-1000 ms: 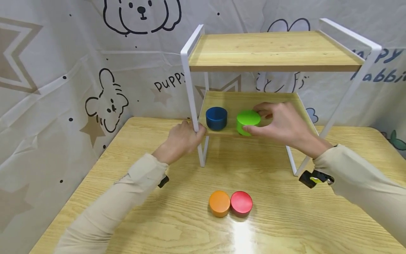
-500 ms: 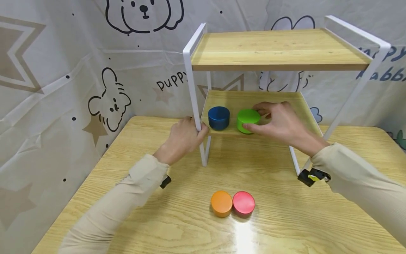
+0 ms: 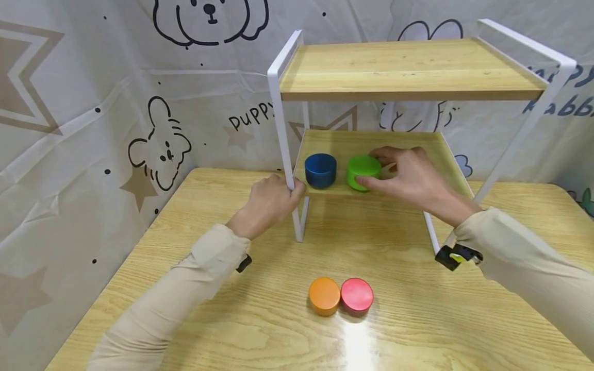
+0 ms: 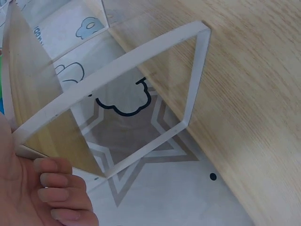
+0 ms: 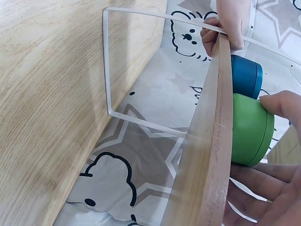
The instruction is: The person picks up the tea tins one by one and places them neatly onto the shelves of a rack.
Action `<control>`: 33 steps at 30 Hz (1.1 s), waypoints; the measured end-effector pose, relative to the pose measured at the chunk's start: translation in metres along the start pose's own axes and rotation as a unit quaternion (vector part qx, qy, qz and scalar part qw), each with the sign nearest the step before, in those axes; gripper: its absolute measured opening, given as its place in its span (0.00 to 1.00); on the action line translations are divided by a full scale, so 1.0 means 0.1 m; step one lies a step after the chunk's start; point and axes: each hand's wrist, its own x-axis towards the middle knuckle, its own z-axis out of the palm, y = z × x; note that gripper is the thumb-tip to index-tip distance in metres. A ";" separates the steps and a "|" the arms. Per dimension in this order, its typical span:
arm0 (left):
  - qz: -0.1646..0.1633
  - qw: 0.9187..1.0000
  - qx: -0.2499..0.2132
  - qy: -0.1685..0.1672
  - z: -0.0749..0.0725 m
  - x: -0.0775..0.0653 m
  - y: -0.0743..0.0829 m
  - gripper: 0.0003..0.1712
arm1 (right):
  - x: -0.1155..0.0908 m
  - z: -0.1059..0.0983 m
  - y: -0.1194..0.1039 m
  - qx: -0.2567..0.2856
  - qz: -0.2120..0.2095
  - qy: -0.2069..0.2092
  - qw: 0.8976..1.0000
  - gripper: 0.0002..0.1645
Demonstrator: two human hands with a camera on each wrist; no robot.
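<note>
A pale printed cloth (image 3: 223, 82) is filling the top and left of the head view, its star and animal drawings showing around your work. A wooden table (image 3: 260, 319) is spreading across the bottom of that frame. In the upper right, a two-tier rack (image 3: 413, 72) is standing on the table, its white frame carrying wooden boards. Your cream sleeves are reaching in from the lower left and the lower right.

Your right hand (image 3: 413, 175) is pinching the green cylinder (image 3: 364, 166) right of centre, thumb on its near side and fingers around the far side. Your left hand (image 3: 269, 203), near the centre, is gripping the rack, its fingers curling around the near left corner of the lower board beside the white post.

The green cylinder is resting upright on the lower board, its base meeting the wood in the right wrist view. Just left of it, a blue cylinder (image 3: 320, 172) is standing on the same board, with a narrow gap between them. At the lower centre, an orange cylinder (image 3: 324, 294) and a red cylinder (image 3: 357, 296) are sitting on the table, side by side. A small black device (image 3: 452, 256) is hanging at your right cuff.
</note>
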 end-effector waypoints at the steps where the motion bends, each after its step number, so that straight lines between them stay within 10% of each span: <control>1: -0.005 1.000 -0.003 -0.004 0.00 0.00 0.01 0.07 | 0.00 0.00 0.00 0.000 0.002 -0.001 1.000 0.33; 12: -0.079 0.995 -0.024 -0.060 -0.04 0.04 0.07 0.03 | -0.08 0.01 0.06 0.013 0.002 0.011 1.000 0.39; 18: -0.245 0.956 -0.153 -0.057 -0.04 0.12 0.12 0.23 | -0.19 -0.06 0.07 0.054 0.015 0.032 0.998 0.38; 24: -0.272 0.947 -0.163 -0.058 -0.05 0.13 0.12 0.24 | -0.37 -0.10 0.06 0.032 -0.048 0.111 0.992 0.31; 33: -0.271 0.944 -0.178 -0.067 -0.06 0.13 0.12 0.24 | -0.49 -0.13 0.06 0.038 -0.058 0.110 0.991 0.28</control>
